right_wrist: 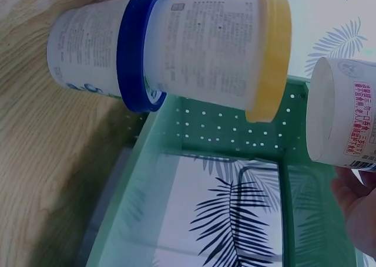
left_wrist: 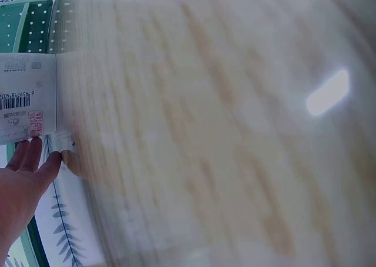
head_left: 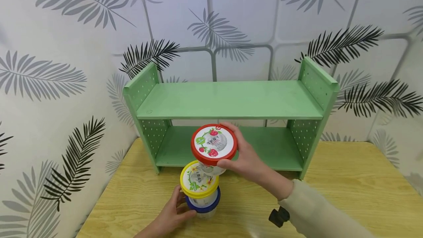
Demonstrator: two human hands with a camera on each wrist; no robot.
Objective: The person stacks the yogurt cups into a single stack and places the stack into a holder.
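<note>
Two white paper tubs stand stacked on the table: a blue-lidded tub (head_left: pixel 206 215) below and a yellow-lidded tub (head_left: pixel 199 180) on top. My left hand (head_left: pixel 173 212) holds the stack from the left at the height of the blue lid, thumb in front. In the left wrist view its fingertips meet a printed tub wall (left_wrist: pixel 26 97). Above the stack, my right hand (head_left: pixel 246 159) grips a red-lidded tub (head_left: pixel 214 143) by its right side. The right wrist view shows a gap between this tub's base (right_wrist: pixel 320 111) and the yellow lid (right_wrist: pixel 273 56).
A green two-tier shelf (head_left: pixel 224 100) stands behind the tubs, at the back of the wooden table (head_left: pixel 251 205). Behind it is a wall (head_left: pixel 238 10) with a leaf pattern. A black strap piece (head_left: pixel 279 216) sits at the right sleeve.
</note>
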